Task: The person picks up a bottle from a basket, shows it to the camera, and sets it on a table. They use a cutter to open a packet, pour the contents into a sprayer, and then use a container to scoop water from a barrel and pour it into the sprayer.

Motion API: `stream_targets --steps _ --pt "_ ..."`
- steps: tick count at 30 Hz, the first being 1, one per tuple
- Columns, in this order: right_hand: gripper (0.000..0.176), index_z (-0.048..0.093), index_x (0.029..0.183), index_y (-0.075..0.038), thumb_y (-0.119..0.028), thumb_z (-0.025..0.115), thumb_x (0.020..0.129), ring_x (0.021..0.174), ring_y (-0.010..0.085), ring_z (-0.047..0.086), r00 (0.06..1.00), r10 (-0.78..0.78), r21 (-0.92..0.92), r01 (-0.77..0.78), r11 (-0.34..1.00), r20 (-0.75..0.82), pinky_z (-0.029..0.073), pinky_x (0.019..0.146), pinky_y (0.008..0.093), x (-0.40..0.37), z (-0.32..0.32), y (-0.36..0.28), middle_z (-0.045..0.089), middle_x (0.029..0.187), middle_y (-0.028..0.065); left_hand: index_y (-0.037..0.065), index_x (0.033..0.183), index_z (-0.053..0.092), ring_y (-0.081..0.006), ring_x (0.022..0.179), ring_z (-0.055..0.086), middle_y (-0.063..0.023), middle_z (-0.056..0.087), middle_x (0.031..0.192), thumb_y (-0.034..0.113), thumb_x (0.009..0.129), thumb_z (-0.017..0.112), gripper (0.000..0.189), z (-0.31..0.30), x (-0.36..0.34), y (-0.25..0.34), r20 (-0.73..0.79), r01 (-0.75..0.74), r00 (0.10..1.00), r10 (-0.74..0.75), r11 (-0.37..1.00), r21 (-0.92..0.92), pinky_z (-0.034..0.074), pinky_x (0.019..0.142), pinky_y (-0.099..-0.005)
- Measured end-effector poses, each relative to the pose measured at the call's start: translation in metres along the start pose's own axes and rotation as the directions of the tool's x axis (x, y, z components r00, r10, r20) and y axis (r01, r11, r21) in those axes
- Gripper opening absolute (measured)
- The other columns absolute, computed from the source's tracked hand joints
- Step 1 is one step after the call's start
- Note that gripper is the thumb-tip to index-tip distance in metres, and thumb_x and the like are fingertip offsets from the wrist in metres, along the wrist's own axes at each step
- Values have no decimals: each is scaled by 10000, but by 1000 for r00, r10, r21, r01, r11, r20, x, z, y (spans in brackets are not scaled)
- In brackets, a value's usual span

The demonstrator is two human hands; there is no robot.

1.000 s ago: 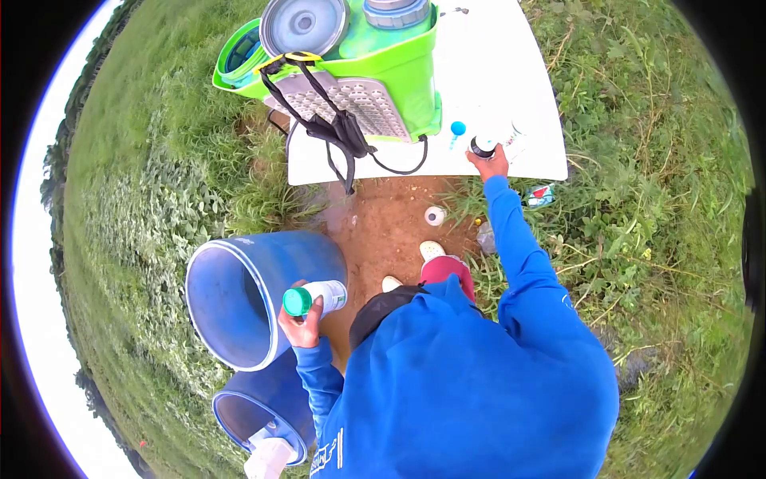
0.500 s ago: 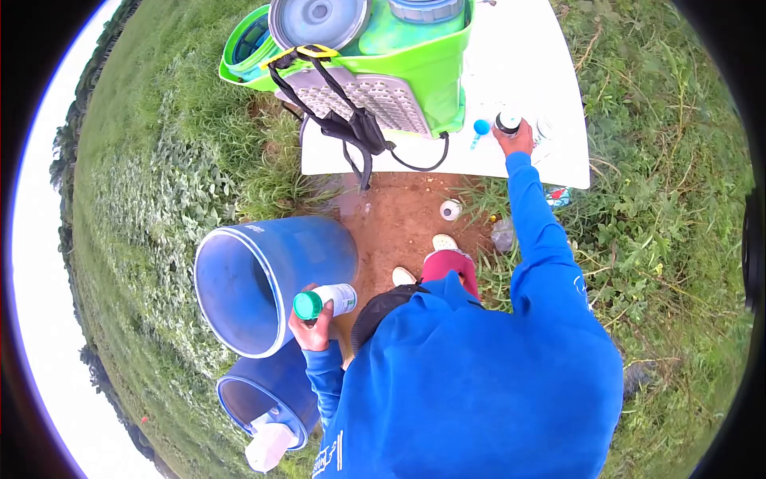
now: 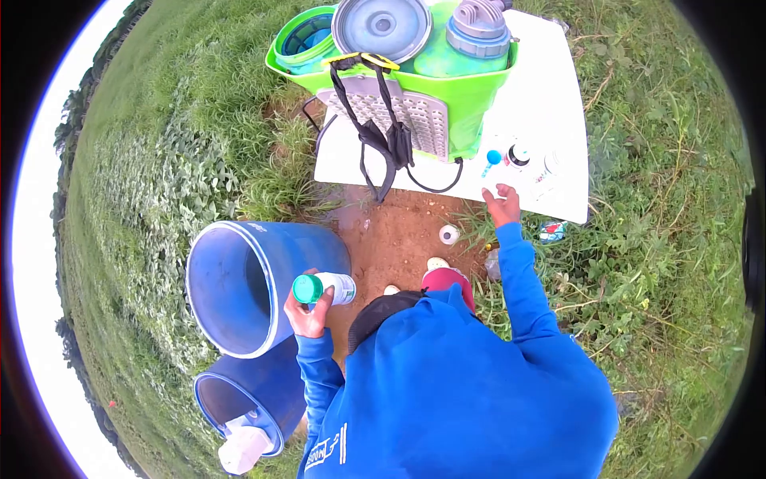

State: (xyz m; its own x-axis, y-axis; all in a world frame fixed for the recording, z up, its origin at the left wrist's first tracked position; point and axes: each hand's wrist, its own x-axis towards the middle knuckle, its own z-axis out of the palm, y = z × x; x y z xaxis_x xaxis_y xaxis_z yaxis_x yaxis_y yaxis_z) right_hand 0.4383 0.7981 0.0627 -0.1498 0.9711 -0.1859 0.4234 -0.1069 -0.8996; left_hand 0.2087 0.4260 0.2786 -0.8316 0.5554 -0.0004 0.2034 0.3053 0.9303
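Observation:
My left hand [image 3: 307, 314] is closed around a white bottle [image 3: 341, 289] with a green cap [image 3: 307, 288], held tilted beside the larger blue barrel. My right hand [image 3: 503, 206] is just off the front edge of the white table [image 3: 351, 162], fingers apart and holding nothing. Beyond it on the table stands a small dark-capped bottle [image 3: 519, 155]. A blue measuring spoon [image 3: 492, 157] lies to the left of that bottle, and a whitish container [image 3: 550, 164], blurred by glare, is on its right.
A green backpack sprayer [image 3: 471, 108] with black straps stands on the table, its round grey lid [image 3: 381, 25] resting on top. Two blue barrels [image 3: 307, 263] [image 3: 279, 383] are at left, a white jug [image 3: 244, 449] at the lower one's mouth. A white container [image 3: 449, 234] lies on the soil.
My right hand has let go of the dark-capped bottle and drawn back towards me, off the table. My left hand still holds the green-capped bottle. The view has shifted slightly.

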Motion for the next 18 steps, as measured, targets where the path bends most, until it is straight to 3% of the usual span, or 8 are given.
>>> stream_targets --steps 2,5,8,11,12,14,16,18 --pt "619 559 1214 -13 -366 815 775 965 190 581 910 -126 148 72 986 396 510 819 328 -66 18 -54 599 1142 120 -47 1078 665 -164 836 657 -89 704 899 140 735 777 407 6 10 9 13 0 1000 1 1000 -14 523 811 -326" --pt "786 483 1341 -39 -414 838 749 1095 251 579 519 -271 190 204 960 811 504 906 348 -140 28 -161 545 1268 148 -20 981 692 -139 782 652 -76 708 828 146 772 761 275 14 29 34 135 -102 985 109 993 -64 516 738 -308" --pt "855 447 1376 -39 -434 847 732 1149 273 562 380 -407 335 244 910 831 513 909 369 -163 51 -208 503 1326 163 -7 947 701 -137 752 658 -84 719 822 241 833 766 280 20 47 54 227 -100 965 129 986 -135 518 713 -315" --pt "813 469 1338 -33 -416 850 729 1124 256 585 346 -511 439 267 858 787 524 882 372 -172 76 -213 572 1235 139 -10 994 690 -160 782 675 -127 718 839 372 869 735 404 26 58 70 296 -106 949 107 994 -21 521 716 -328" --pt "813 469 1338 -33 -416 850 729 1124 256 585 340 -516 439 282 853 786 524 882 372 -178 76 -223 572 1235 139 -6 1054 673 -177 796 680 -136 719 855 412 925 655 438 26 59 79 322 -197 930 178 980 28 524 729 -335" --pt "724 519 1260 -33 -394 850 727 1044 230 626 441 -450 409 190 892 777 528 865 375 -191 69 -242 638 1103 106 -17 1112 647 -162 794 657 -126 710 914 429 987 544 474 20 59 85 360 -164 918 169 985 -44 518 716 -327" --pt "567 566 1166 -34 -320 828 752 952 193 652 438 -511 450 244 859 739 530 839 357 -189 69 -236 670 1003 76 -20 1146 637 -156 792 627 -102 689 929 424 1007 498 486 10 57 79 319 -80 937 143 976 -202 502 714 -312" --pt "473 591 1128 -42 -256 800 762 935 181 652 360 -465 539 -139 830 809 531 814 336 -184 47 -237 674 1026 85 -24 1181 626 -151 791 598 -78 668 943 420 1026 452 501 -4 56 73 297 -5 948 119 934 -357 487 713 -298"
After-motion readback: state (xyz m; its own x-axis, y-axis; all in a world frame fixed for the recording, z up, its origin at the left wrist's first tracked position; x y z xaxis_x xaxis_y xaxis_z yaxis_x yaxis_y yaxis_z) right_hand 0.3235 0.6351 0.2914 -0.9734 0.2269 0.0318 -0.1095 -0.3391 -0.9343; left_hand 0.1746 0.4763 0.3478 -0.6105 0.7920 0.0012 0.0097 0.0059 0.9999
